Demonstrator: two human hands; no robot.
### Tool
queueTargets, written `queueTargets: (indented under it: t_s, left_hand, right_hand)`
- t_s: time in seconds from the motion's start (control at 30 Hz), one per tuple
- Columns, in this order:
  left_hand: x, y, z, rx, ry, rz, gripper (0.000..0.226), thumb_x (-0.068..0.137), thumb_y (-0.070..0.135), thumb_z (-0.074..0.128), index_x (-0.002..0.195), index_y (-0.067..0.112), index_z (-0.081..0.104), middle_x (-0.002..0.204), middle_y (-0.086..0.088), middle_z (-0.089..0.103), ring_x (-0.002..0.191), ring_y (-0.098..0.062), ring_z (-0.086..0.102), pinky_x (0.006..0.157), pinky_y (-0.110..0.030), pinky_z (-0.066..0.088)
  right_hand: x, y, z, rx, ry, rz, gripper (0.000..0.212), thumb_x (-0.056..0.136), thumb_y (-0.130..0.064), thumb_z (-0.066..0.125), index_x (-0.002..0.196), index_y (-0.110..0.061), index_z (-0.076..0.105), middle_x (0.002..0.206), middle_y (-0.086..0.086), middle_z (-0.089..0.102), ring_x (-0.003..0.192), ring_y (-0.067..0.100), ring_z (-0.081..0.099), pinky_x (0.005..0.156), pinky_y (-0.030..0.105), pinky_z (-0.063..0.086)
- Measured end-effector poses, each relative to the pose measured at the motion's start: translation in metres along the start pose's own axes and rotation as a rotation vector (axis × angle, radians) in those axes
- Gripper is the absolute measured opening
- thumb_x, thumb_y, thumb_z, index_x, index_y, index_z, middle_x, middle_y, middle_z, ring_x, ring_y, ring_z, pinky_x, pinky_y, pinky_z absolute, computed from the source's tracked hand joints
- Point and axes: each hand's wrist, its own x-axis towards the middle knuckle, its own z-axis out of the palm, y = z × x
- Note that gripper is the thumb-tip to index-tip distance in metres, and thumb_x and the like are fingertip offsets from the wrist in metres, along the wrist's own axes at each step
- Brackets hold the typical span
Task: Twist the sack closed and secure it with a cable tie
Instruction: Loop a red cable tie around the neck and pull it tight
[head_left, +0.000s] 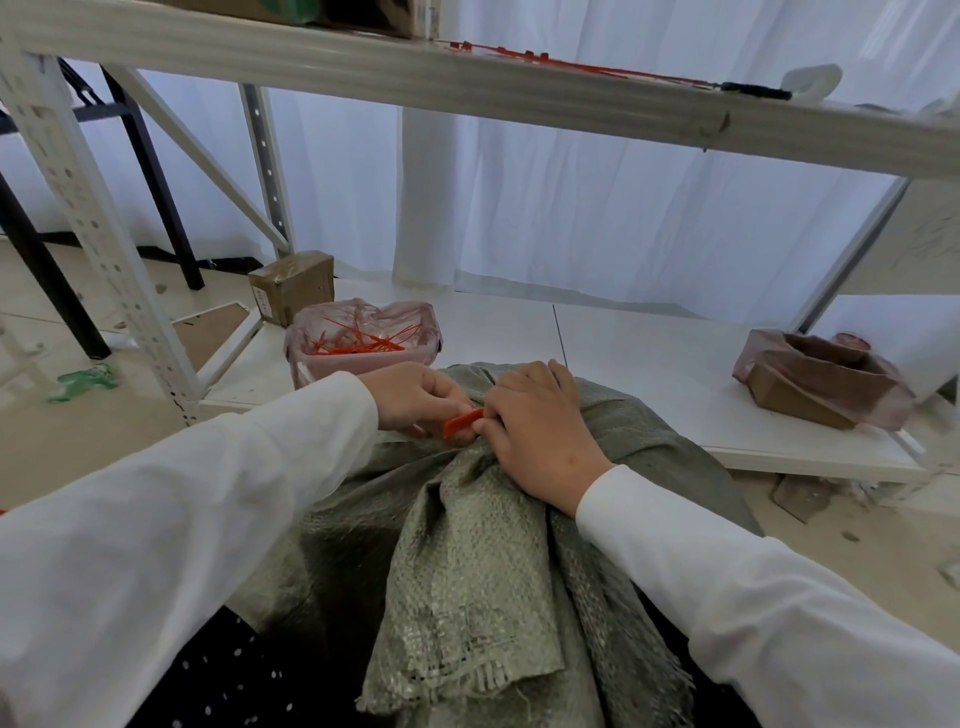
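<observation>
A grey-green woven sack (467, 561) lies in front of me, its gathered neck bunched between my hands and its frayed open end flopped toward me. My left hand (415, 397) pinches the flat end of a red cable tie (462, 422) at the neck. My right hand (540, 431) grips the twisted neck from the right, fingers touching the tie. The rest of the tie is hidden under my fingers.
A pink-lined bin (363, 338) with several red ties stands behind my left hand on the low white shelf (649, 364). A cardboard box (292, 286) sits at the back left, a brown lined box (821, 379) at right. More red ties (545, 58) lie on the upper shelf.
</observation>
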Motion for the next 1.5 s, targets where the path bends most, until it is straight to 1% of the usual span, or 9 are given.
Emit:
queueTargets:
  t_s: [0.17, 0.37, 0.67, 0.83, 1.0, 1.23, 1.37, 1.43, 1.5]
  left_hand:
    - [0.004, -0.004, 0.002, -0.062, -0.071, 0.009, 0.013, 0.090, 0.015, 0.055, 0.080, 0.014, 0.062, 0.050, 0.014, 0.061, 0.044, 0.004, 0.052, 0.047, -0.008, 0.040]
    - [0.012, -0.006, 0.004, 0.137, 0.010, 0.108, 0.019, 0.087, 0.016, 0.061, 0.069, 0.022, 0.062, 0.068, 0.006, 0.062, 0.061, -0.001, 0.054, 0.069, -0.016, 0.044]
    - [0.013, -0.003, 0.001, 0.290, 0.093, 0.221, 0.024, 0.092, 0.016, 0.053, 0.070, 0.025, 0.054, 0.067, 0.012, 0.055, 0.054, 0.012, 0.051, 0.059, -0.003, 0.038]
    - [0.015, -0.006, 0.001, 0.230, 0.090, 0.223, 0.025, 0.094, 0.014, 0.050, 0.071, 0.025, 0.054, 0.072, 0.009, 0.056, 0.059, 0.011, 0.053, 0.062, -0.001, 0.038]
    - [0.016, -0.006, 0.005, 0.211, 0.069, 0.246, 0.023, 0.094, 0.013, 0.049, 0.075, 0.024, 0.055, 0.073, 0.009, 0.057, 0.061, 0.010, 0.054, 0.064, -0.003, 0.039]
    - [0.017, -0.007, 0.009, 0.111, 0.066, 0.210, 0.018, 0.093, 0.015, 0.052, 0.077, 0.020, 0.059, 0.071, 0.007, 0.060, 0.058, 0.006, 0.056, 0.065, -0.011, 0.043]
    - [0.017, -0.006, 0.010, 0.090, 0.086, 0.202, 0.018, 0.092, 0.012, 0.052, 0.076, 0.018, 0.057, 0.067, 0.006, 0.058, 0.053, 0.004, 0.053, 0.060, -0.009, 0.041]
    - [0.017, -0.005, 0.011, 0.089, 0.100, 0.208, 0.019, 0.091, 0.011, 0.052, 0.073, 0.018, 0.056, 0.063, 0.007, 0.057, 0.050, 0.004, 0.050, 0.057, -0.009, 0.040]
    - [0.015, -0.003, 0.012, 0.081, 0.109, 0.222, 0.021, 0.091, 0.010, 0.052, 0.072, 0.018, 0.056, 0.058, 0.011, 0.055, 0.048, 0.005, 0.049, 0.054, -0.005, 0.038]
  right_hand:
    - [-0.002, 0.000, -0.003, 0.050, -0.013, -0.006, 0.021, 0.090, -0.036, 0.055, 0.082, -0.017, 0.059, 0.107, -0.001, 0.050, 0.112, 0.021, 0.038, 0.110, 0.039, 0.017]
    - [0.000, 0.005, -0.008, 0.034, -0.033, -0.060, 0.027, 0.084, -0.041, 0.061, 0.084, -0.015, 0.068, 0.108, -0.001, 0.051, 0.110, 0.020, 0.039, 0.106, 0.036, 0.020]
    - [0.001, 0.021, -0.017, 0.148, 0.001, -0.144, 0.020, 0.083, -0.026, 0.062, 0.101, -0.017, 0.063, 0.109, 0.000, 0.054, 0.107, 0.018, 0.043, 0.097, 0.027, 0.031]
    - [-0.003, 0.042, -0.029, 0.324, -0.074, 0.010, 0.057, 0.075, -0.044, 0.071, 0.124, -0.028, 0.047, 0.123, -0.005, 0.047, 0.114, 0.013, 0.043, 0.094, 0.025, 0.032]
    - [-0.008, 0.046, -0.030, 0.512, -0.118, 0.112, 0.050, 0.076, -0.042, 0.072, 0.119, -0.035, 0.047, 0.119, -0.006, 0.048, 0.109, 0.008, 0.046, 0.081, 0.008, 0.033]
    - [-0.004, 0.048, -0.036, 0.410, -0.291, 0.022, 0.058, 0.082, -0.028, 0.066, 0.132, -0.042, 0.039, 0.136, -0.001, 0.038, 0.125, 0.013, 0.038, 0.094, 0.022, 0.027]
    - [-0.007, 0.037, -0.029, 0.203, -0.149, -0.044, 0.042, 0.083, -0.032, 0.057, 0.124, -0.036, 0.049, 0.149, 0.001, 0.022, 0.137, 0.021, 0.029, 0.110, 0.036, 0.025]
    - [-0.006, 0.037, -0.028, 0.059, -0.059, -0.123, 0.039, 0.078, -0.040, 0.055, 0.117, -0.032, 0.056, 0.145, -0.001, 0.034, 0.138, 0.022, 0.028, 0.114, 0.046, 0.017]
    - [-0.005, 0.037, -0.031, 0.037, -0.053, -0.167, 0.033, 0.079, -0.040, 0.058, 0.110, -0.028, 0.059, 0.127, -0.006, 0.051, 0.126, 0.018, 0.040, 0.107, 0.041, 0.028]
